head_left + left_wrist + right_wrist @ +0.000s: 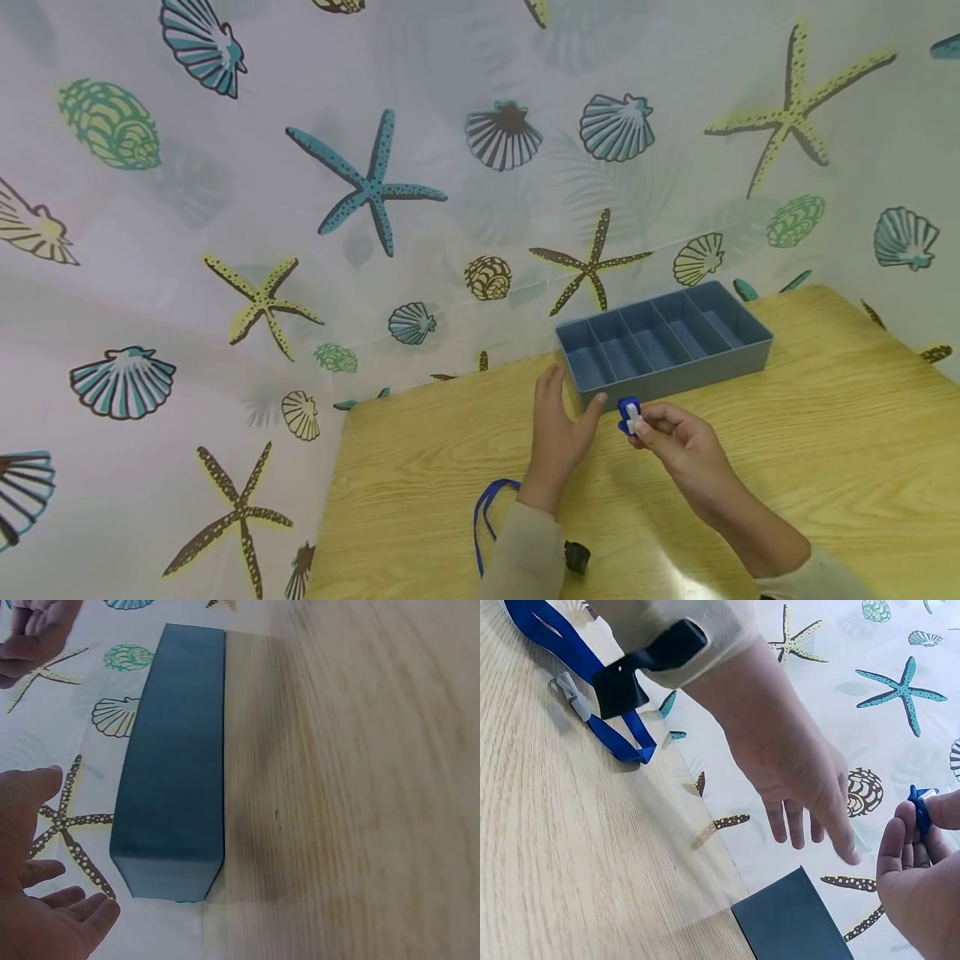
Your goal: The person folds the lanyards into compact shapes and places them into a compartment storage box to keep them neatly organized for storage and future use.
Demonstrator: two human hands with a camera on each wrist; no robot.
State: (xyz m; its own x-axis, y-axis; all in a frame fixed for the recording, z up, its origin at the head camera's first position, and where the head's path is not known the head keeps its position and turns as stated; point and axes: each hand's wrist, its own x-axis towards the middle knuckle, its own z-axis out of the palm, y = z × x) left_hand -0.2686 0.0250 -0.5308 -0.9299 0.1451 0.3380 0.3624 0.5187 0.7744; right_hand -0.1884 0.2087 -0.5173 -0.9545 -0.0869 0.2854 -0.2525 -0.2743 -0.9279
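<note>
My right hand (688, 450) pinches a small blue-and-white piece (628, 414) between thumb and fingers, in front of the tray. In the right wrist view the same blue piece (921, 810) is partly hidden by the fingertips, and its exact kind cannot be told. Beside the left end of a grey-blue divided tray (690, 377), my left hand (558, 437) is held with fingers extended and nothing in them. Several compartments run along the tray, with no items visible inside. From the left wrist view, the tray's plain outer side (176, 750) shows.
A blue lanyard (611, 739) with a metal clip (571, 696) lies on the wooden table (420, 467) by my left forearm. A black strap piece (576, 557) sits at the left cuff. Behind the tray hangs a shell-and-starfish patterned cloth (450, 150).
</note>
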